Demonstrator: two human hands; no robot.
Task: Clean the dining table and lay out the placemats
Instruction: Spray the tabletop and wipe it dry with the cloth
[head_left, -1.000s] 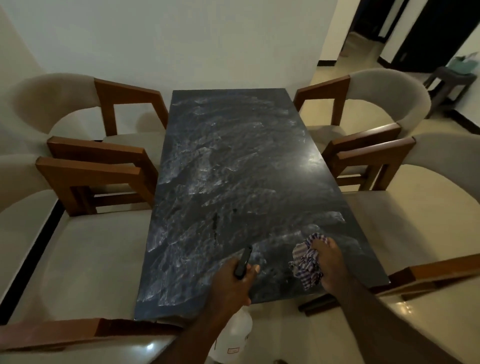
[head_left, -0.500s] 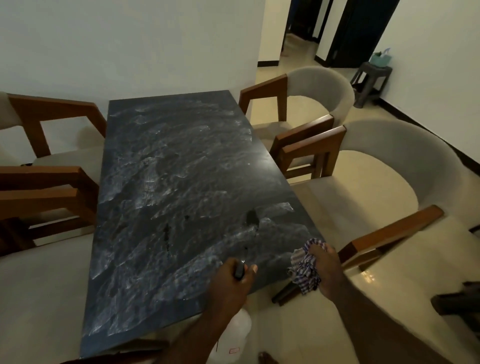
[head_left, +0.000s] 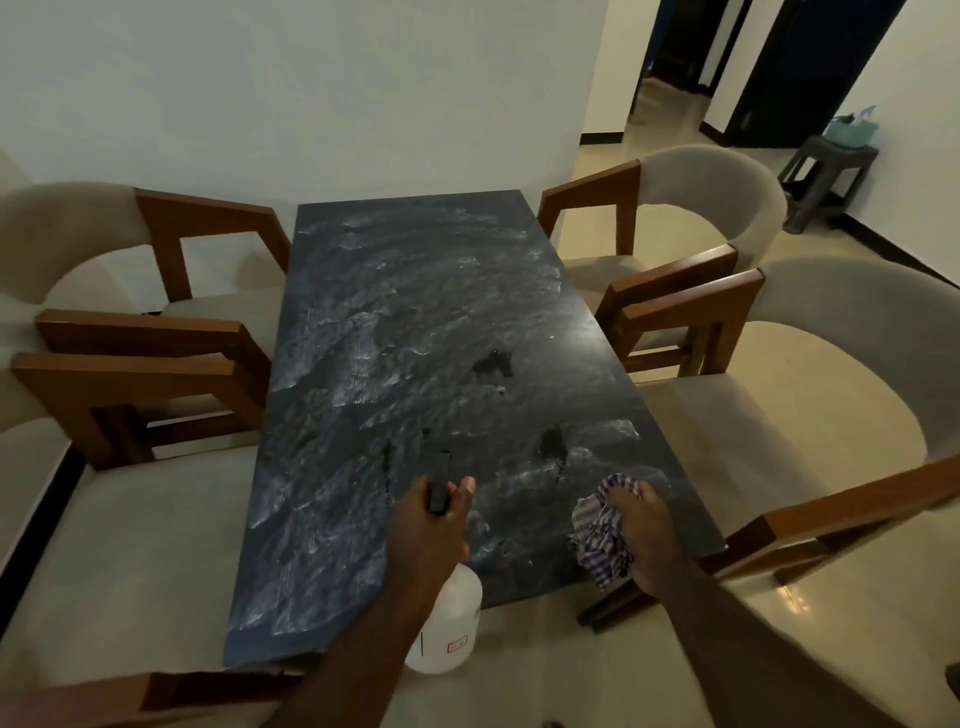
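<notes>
The dark dining table (head_left: 405, 322) stretches away from me, its top streaked with whitish smears and a few dark wet patches (head_left: 493, 362). My left hand (head_left: 428, 525) grips the black trigger head of a white spray bottle (head_left: 447, 629), held over the table's near edge with the nozzle pointing away from me. My right hand (head_left: 641, 530) holds a bunched striped cloth (head_left: 602, 530) above the near right corner of the table. No placemats are in view.
Beige upholstered chairs with brown wooden arms stand on both sides: two on the left (head_left: 140, 358) and two on the right (head_left: 691, 291). A small dark stool (head_left: 826, 176) carrying a teal box stands at the far right, near dark doorways.
The view has swung back to the left, so the table sits more centrally. A second dark wet patch has appeared farther up the table. Both hands keep their holds.
</notes>
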